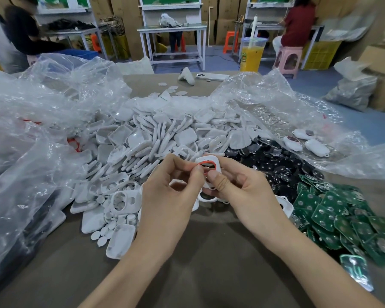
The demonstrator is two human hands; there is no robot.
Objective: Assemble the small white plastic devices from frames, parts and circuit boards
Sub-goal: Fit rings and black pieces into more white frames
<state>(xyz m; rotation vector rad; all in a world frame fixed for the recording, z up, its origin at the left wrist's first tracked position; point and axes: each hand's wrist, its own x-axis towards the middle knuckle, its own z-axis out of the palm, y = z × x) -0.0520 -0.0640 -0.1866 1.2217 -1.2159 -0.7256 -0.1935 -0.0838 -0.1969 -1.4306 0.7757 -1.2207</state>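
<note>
1. Frame pos.: we find the white frame (209, 158) raised above the table (198, 252), near ctr, btwn both hands. A red ring (207, 162) sits in its opening.

2. The left hand (171, 185) is narrow: thumb + forefinger pinch the red ring at the frame's left edge, other fingers curled below.

3. The right hand (238, 187) grips the frame: thumb pressed flat on its near end, fingers curled behind it.

4. Stock, left: we see the pile of white shells (153, 138) far-left of the hands, spilling from a clear bag (31, 130). Loose frames (122, 201) and small oval caps (102, 235) lie near-left.

5. Stock, right: the black parts (276, 165) lie just beyond the right hand. The green circuit boards (333, 214) are heaped near-right.

6. Finished devices (307, 141): three lie on the right-hand bag (298, 112), far right, well apart from the hands.

7. Far edge: we note a phone (211, 76) lying flat and an orange drink cup (252, 54) w/ straw.
</note>
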